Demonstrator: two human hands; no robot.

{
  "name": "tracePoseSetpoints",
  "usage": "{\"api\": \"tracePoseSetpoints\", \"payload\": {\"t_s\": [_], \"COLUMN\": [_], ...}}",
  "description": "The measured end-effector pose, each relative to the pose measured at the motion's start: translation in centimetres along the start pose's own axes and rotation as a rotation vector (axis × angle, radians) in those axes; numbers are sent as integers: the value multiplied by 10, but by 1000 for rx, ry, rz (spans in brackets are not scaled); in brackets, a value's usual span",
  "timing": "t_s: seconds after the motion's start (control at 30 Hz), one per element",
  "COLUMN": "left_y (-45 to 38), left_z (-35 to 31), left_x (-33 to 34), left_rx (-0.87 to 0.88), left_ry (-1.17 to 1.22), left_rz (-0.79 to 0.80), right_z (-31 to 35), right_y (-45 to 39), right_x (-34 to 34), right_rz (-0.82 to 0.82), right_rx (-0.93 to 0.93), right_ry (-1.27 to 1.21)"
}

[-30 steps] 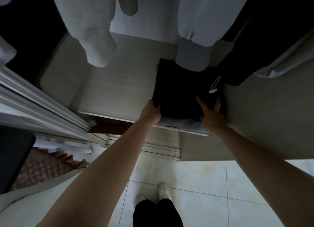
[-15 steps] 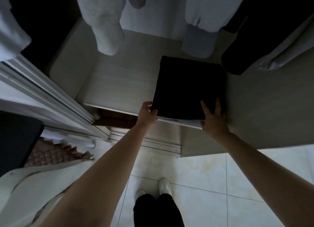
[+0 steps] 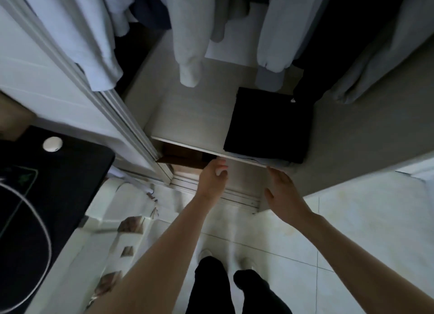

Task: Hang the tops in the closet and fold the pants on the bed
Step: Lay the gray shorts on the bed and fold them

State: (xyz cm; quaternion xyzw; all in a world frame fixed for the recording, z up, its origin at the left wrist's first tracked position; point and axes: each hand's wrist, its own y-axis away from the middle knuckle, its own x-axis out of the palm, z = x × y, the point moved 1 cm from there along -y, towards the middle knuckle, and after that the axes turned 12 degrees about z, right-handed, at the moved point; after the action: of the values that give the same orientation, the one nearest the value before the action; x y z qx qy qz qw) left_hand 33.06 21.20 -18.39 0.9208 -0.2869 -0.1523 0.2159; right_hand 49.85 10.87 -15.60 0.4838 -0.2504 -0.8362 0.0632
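Observation:
Folded black pants [image 3: 267, 125] lie flat on the pale closet shelf [image 3: 195, 116], on top of a lighter folded garment [image 3: 276, 163] whose edge shows at the shelf front. My left hand [image 3: 212, 176] hovers just below the shelf edge with loosely curled fingers and holds nothing. My right hand [image 3: 284, 191] is off the pants too, fingers relaxed and straight, in front of the shelf. Several light grey tops [image 3: 187, 43] and dark tops [image 3: 333, 38] hang above the shelf.
A white sliding closet door [image 3: 77, 83] stands at the left. A black pad with a white puck [image 3: 52, 144] sits at the lower left. Below the shelf a brown compartment [image 3: 180, 157] is open. Pale tiled floor [image 3: 352, 231] lies underfoot.
Both hands let go of the black pants and drew back from the shelf toward me. The pants stay on the shelf. The view tilted and shifted left.

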Motion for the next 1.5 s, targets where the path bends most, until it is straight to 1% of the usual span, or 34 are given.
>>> {"api": "tracePoseSetpoints", "payload": {"t_s": [0.07, 0.1, 0.17, 0.27, 0.37, 0.43, 0.5, 0.53, 0.6, 0.67, 0.73, 0.9, 0.93, 1.07, 1.17, 1.2, 1.27, 1.3, 1.37, 1.5], "left_y": [18, 60, 83, 136, 189, 222, 247, 269, 299, 335, 373, 451, 473, 533, 577, 600, 628, 648, 672, 718], "left_z": [-3, -4, -5, -4, 6, 16, 26, 33, 45, 60, 77, 115, 124, 152, 172, 181, 196, 206, 224, 264], "left_x": [9, 9, 19, 34, 57, 76, 96, 111, 131, 154, 177, 243, 266, 342, 402, 436, 480, 513, 557, 659], "left_rx": [33, 24, 34, -7, -60, -109, -148, -181, -223, -269, -301, -380, -405, -477, -573, -620, -679, -716, -786, -864], "left_ry": [-11, -9, -48, -86, -40, 4, 84, 143, 211, 283, 370, 581, 628, 778, 884, 914, 960, 982, 1033, 1230], "left_rz": [-56, -150, -169, -277, -448, -565, -647, -714, -789, -907, -1064, -1429, -1523, -1744, -1886, -1955, -2037, -2084, -2099, -2043], "right_z": [6, 21, 26, 39, 41, 45, 48, 53, 59, 66, 72, 83, 84, 81, 71, 60, 46, 31, 11, -46], "right_y": [10, 30, 40, 64, 89, 102, 114, 127, 145, 169, 194, 259, 283, 356, 410, 442, 480, 508, 541, 609], "right_x": [-3, -6, -6, -5, 1, 8, 15, 23, 35, 51, 69, 116, 131, 175, 204, 220, 236, 251, 269, 312], "right_rz": [-1, 42, 35, 41, 100, 176, 230, 272, 339, 436, 541, 734, 794, 951, 1016, 1037, 1066, 1094, 1128, 1182], "right_rx": [-19, -113, -142, -293, -476, -596, -667, -738, -823, -916, -1015, -1187, -1249, -1406, -1486, -1530, -1564, -1582, -1548, -1461], "right_ry": [-78, -63, -91, -56, -1, 39, 56, 87, 122, 178, 243, 392, 448, 590, 671, 701, 734, 746, 776, 890]}}
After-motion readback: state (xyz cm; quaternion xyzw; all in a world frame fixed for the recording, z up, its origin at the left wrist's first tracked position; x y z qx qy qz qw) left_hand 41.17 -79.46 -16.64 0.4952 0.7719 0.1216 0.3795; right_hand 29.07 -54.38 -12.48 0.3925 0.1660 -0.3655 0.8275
